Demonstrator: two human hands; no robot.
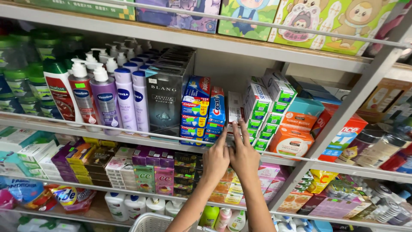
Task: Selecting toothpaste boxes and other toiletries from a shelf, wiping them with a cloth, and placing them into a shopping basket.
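Observation:
Both my hands reach up to the middle shelf, side by side. My left hand (215, 160) and my right hand (243, 154) press their fingers on a stack of white toothpaste boxes (234, 108) standing between the blue and red toothpaste boxes (216, 112) and the green and white boxes (262, 109). The fingertips touch the lower end of the white boxes at the shelf's rail (141, 135). Whether either hand grips a box is hidden by the fingers.
Pump bottles of lotion (105, 96) and a dark tall box (164, 99) stand left on the same shelf. Orange boxes (292, 139) sit right. Below are small colourful boxes (154, 172). A white basket (150, 222) is at the bottom edge. A metal upright (343, 111) slants on the right.

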